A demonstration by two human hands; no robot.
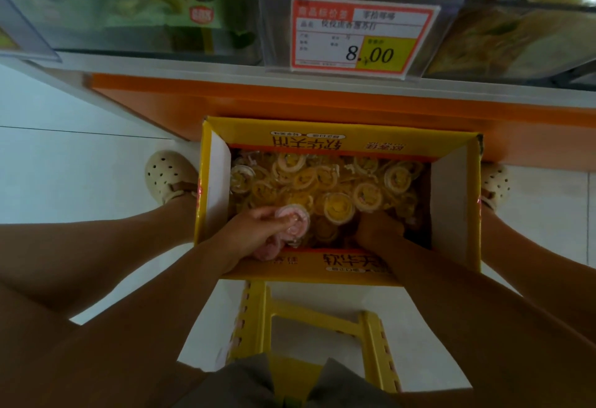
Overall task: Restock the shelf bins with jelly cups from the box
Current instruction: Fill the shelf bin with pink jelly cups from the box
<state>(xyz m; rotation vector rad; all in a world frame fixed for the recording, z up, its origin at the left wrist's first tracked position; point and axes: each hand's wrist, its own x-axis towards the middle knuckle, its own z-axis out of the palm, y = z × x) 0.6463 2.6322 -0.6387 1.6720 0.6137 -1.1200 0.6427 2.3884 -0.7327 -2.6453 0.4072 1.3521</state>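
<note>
An open yellow cardboard box (454, 201) stands on the floor between my feet, filled with several yellow and pink jelly cups (338, 204). My left hand (254, 230) is inside the box near its front left corner and holds pink jelly cups (295, 219) in its curled fingers. My right hand (379, 230) reaches down among the cups near the front middle; its fingers are buried in shadow and hidden. Clear shelf bins (135, 17) sit above on the shelf.
A white and orange shelf edge (290, 98) runs just beyond the box. A price tag holder (361, 33) reading 8.00 hangs on a bin. I sit on a yellow folding stool (306, 320). Pale tiled floor lies to the left.
</note>
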